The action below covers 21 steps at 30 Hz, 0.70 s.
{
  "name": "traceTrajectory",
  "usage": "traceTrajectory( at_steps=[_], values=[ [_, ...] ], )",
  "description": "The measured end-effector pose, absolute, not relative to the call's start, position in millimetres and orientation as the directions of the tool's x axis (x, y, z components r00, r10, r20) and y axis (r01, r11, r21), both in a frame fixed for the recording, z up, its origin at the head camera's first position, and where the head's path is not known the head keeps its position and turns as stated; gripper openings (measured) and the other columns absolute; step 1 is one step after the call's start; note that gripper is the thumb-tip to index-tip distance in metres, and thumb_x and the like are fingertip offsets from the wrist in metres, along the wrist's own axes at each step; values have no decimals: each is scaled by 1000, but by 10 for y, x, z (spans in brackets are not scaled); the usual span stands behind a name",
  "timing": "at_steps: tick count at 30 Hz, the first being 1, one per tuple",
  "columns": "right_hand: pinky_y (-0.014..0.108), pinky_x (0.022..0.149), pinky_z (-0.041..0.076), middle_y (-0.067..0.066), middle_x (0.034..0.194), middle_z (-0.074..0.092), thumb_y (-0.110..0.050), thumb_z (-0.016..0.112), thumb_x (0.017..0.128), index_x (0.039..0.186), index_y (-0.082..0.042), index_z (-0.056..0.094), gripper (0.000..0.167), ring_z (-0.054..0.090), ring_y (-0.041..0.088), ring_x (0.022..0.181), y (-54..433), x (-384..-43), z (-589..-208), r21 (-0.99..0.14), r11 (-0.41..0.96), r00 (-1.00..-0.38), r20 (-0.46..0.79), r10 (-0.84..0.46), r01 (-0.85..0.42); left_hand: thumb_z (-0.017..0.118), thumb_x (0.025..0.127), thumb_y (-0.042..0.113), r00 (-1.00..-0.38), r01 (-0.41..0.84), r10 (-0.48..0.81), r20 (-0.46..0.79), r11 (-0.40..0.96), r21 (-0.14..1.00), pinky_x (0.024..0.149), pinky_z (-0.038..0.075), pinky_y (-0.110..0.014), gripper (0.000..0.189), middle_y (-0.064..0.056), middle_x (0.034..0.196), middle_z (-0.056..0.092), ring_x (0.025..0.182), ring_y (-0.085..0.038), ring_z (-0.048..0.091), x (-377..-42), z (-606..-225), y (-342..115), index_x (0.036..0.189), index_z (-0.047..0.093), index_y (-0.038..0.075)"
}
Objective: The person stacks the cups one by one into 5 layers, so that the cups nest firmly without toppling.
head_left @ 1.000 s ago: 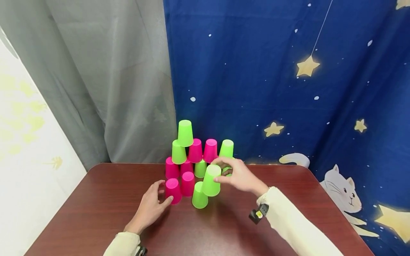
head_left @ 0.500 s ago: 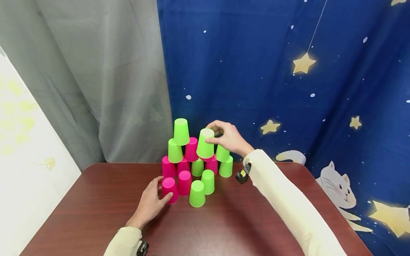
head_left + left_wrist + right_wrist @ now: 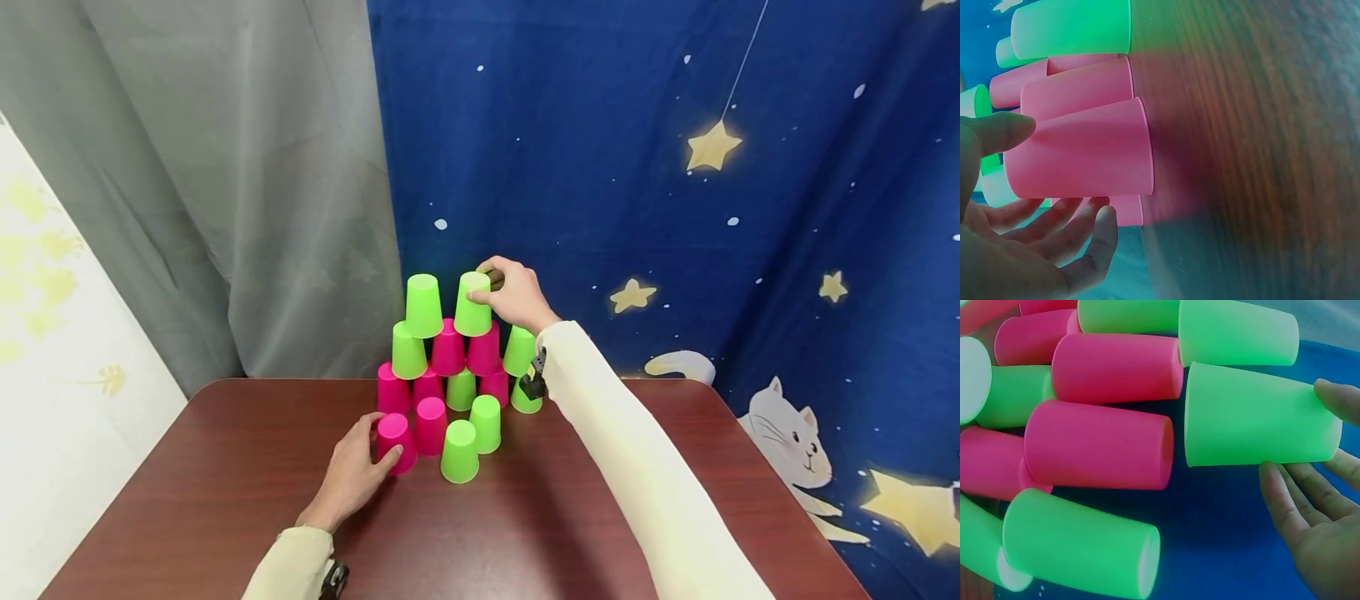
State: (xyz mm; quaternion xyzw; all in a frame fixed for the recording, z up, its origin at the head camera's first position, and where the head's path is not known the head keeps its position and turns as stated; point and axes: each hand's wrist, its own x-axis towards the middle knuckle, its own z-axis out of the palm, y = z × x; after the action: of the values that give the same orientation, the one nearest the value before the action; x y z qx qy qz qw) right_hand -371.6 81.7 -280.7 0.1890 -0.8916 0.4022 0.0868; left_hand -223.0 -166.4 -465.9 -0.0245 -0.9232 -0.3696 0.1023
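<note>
Upside-down pink and green cups form a stacked wall at the table's back. My right hand (image 3: 516, 293) pinches an upside-down green cup (image 3: 472, 307) near its base, thumb on one side and fingers on the other. That cup hangs close over two pink cups (image 3: 1119, 369) (image 3: 1100, 444) of the second row, a gap showing below its rim in the right wrist view. Left of it, another green cup (image 3: 424, 307) stands on the second row. My left hand (image 3: 351, 475) curves thumb and fingers round a pink cup (image 3: 396, 443) standing upside down on the table.
In front of the wall stand another pink cup (image 3: 431, 427) and two green cups (image 3: 460, 452) (image 3: 486, 423). A green cup (image 3: 519, 352) ends the second row at the right. Behind the brown table (image 3: 247, 467) hang a grey curtain (image 3: 315, 208) and a blue starry curtain (image 3: 570, 167).
My right hand has lifted the green cup from among the front cups, up and back to the wall's third level. My left hand stays at the front pink cup.
</note>
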Motion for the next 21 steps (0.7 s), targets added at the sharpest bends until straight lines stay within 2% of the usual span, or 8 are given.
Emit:
traceTrajectory(
  at_steps=[7,21],
  values=[
    [37,88,55,9,110,68,-27,77,88,119,-11,64,38,63,23,103,696,-3757,-2860,-681,617,-919,310,-246,-395,76,88,18,-975,129,-30,222,734,667,96,56,-49,62,-18,125,64,113,-34,64,-2231,-4645,-1675,139,46,-1],
    [38,91,56,11,115,70,-27,76,89,124,-8,62,42,65,25,105,670,-3805,-2939,-678,637,-928,309,-207,-368,77,86,19,-975,134,-17,220,746,652,96,56,-51,64,-17,126,63,114,-35,62,-2242,-4625,-1650,140,46,1]
  ],
)
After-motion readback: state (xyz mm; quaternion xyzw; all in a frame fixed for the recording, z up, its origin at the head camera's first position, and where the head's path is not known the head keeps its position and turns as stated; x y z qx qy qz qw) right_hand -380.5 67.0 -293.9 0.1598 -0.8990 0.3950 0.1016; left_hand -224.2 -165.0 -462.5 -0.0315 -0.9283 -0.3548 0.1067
